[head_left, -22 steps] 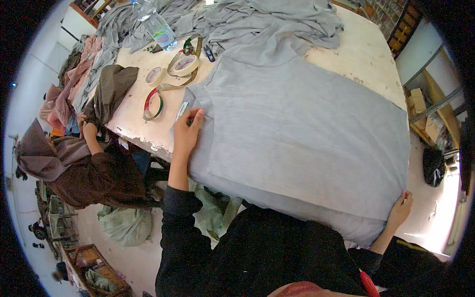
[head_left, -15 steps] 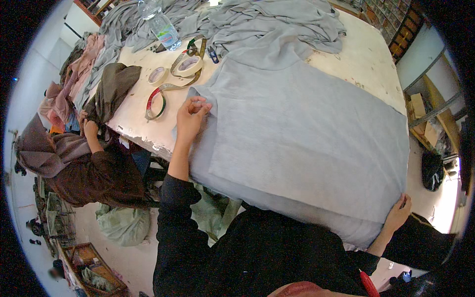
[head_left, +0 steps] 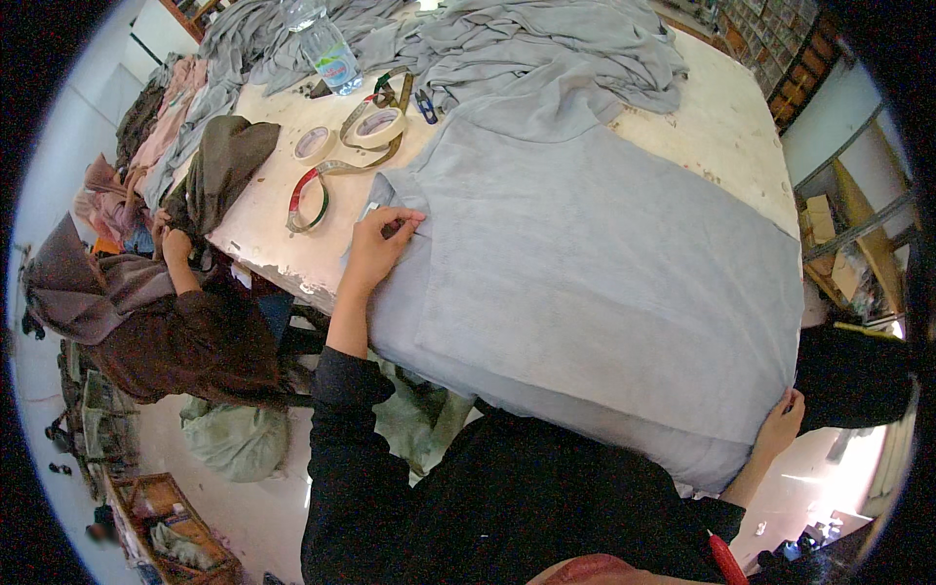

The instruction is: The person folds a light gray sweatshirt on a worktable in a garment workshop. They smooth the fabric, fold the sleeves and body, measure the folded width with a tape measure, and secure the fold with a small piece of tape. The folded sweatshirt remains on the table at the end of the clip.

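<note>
1. Two hands: we are spreading one grey-blue cloth [head_left: 604,263] between our left hand [head_left: 380,249] and our right hand [head_left: 780,426]; it is lying on one pale table [head_left: 726,136], filling the space between both sets of fingers.
2. Left fingers: we are pressing thumb and fingertips together, with no gap at the tips, pinching the cloth near its left edge.
3. Right fingers: we are curling them in at the cloth's near right corner, touching it; we are unable to tell how firmly they are gripping.
4. Two tape rolls: beyond the left fingers, we are seeing one pale roll [head_left: 379,127] and, farther left, a second roll [head_left: 314,144].
5. One measuring tape [head_left: 295,203]: it is looping left of the left fingers and winding away past the rolls.
6. One pair of blue snips [head_left: 425,107] is lying straight beyond the left fingertips; one clear bottle [head_left: 333,60] is standing or leaning farther off.
7. One grey heap of fabric [head_left: 546,44] is covering the table farthest from our fingers.
8. One co-worker [head_left: 166,331], well left of our left fingers, is handling one dark brown cloth [head_left: 234,161].
</note>
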Demonstrator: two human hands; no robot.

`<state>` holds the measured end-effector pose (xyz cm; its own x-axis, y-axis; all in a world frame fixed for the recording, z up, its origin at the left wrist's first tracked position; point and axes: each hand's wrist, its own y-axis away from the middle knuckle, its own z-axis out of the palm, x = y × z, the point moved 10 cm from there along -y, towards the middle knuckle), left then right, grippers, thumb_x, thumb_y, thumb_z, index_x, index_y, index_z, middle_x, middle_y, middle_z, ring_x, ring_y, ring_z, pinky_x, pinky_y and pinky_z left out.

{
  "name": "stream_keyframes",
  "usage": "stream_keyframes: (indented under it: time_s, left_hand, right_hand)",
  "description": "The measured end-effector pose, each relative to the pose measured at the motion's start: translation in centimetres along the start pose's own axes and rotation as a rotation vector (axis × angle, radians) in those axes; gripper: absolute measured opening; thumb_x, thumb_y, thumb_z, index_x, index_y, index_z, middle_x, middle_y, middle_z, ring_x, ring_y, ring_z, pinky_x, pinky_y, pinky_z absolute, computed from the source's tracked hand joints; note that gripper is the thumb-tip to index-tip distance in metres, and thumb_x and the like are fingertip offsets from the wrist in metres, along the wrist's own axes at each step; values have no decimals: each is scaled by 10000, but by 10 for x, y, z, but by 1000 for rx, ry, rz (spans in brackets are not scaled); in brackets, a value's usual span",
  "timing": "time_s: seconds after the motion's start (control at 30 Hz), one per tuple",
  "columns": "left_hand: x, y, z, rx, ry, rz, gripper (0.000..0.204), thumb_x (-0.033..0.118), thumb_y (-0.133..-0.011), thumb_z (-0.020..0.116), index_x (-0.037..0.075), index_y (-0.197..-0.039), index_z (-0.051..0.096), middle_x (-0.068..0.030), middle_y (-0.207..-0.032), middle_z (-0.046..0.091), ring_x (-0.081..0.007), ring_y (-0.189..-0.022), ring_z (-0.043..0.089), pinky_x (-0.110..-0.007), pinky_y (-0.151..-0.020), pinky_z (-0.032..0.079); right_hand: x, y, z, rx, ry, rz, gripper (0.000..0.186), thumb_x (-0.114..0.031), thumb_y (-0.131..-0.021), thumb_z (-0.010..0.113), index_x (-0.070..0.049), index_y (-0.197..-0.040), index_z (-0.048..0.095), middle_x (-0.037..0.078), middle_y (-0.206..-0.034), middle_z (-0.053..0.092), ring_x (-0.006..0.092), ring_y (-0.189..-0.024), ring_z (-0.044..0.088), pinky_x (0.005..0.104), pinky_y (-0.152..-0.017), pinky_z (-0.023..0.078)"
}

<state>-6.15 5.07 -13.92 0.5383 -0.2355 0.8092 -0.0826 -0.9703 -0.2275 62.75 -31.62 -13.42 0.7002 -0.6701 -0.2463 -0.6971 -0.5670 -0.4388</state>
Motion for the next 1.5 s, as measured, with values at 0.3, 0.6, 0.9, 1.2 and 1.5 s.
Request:
stream_keyframes:
  time_s: [0.3,0.6,0.9,1.2,1.5]
  left_hand:
    - [20,0,-6,-40,-385,101,155,177,-848,676,72,-946,733,-83,-894,650,-236,-835,573,-370,-805,412]
    - [37,7,18,8,-688,223,452,327,-922,544,180,-1349,527,-48,-1438,479,-283,-1319,428,-517,-1072,290]
    - [41,-22,10,59,-654,127,429,335,-959,450,166,-1346,524,-91,-1475,418,-369,-1338,368,-581,-1089,210]
    - [-2,-68,59,-146,-964,-94,571,440,-1022,283,259,-1556,195,-7,-1611,219,-325,-1479,185,-598,-1154,111]
    - [53,-27,35,-75,-685,23,646,486,-1012,348,165,-1554,208,-94,-1618,181,-329,-1490,137,-569,-1165,53]
  right_hand:
    - [10,-9,10,-145,19,89,392,-339,-1003,485,-41,-1244,568,193,-1163,633,340,-1082,593,421,-922,452]
    - [-80,-28,17,-195,149,-262,494,-354,-1014,440,-87,-1429,459,173,-1467,447,339,-1363,402,470,-1124,290]
    - [-93,-6,24,-407,234,-182,538,-429,-1014,410,-197,-1497,364,109,-1556,326,284,-1457,259,562,-1156,155]
    - [-124,-5,42,-369,15,-246,514,-449,-1022,371,-248,-1496,363,71,-1567,316,257,-1456,262,516,-1168,151]
    - [-104,-4,5,-189,11,-110,541,-446,-1013,394,-202,-1495,369,120,-1561,314,285,-1462,243,496,-1175,137]
